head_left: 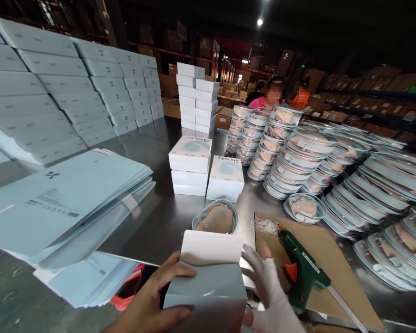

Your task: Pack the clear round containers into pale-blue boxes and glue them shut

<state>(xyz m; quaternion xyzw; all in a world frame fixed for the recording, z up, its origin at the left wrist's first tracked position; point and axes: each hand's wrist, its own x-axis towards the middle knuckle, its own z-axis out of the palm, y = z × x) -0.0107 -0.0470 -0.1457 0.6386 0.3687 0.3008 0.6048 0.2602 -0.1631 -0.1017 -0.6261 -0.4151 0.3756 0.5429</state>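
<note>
Both hands are on a pale blue carton (208, 282) at the near edge of the steel table (159, 217), top flap up and open. Left hand (149, 300) is bare, thumb across the carton's left top edge, fingers curled under its left side: a closed grip on the box. Right hand (266, 286) wears a white glove with the thumb tip bare; fingers lie spread and flat against the carton's right side, bracing more than clamping.

My read on doing this well: keep the carton square between the palms, press on panels rather than the flap crease, and keep the open flap clear of the thumb.

Relative to the carton:
- just beyond it, a clear round container (215, 217) with a tan insert, lying alone
- just right, a green glue gun (303, 273) on a cardboard sheet (333, 249), nozzle pointing away (white crumbs near the tip); it sits close to the gloved wrist, so that side is tight
- further beyond, small stacks of finished white boxes (203, 166)
- far right, leaning rows of the same clear containers (298, 157)
- left, a fan of flat unfolded cartons (62, 203), overhanging toward the hands

Open room: bare steel between the flat cartons and the round container. Near table edge is right under the wrists.
</note>
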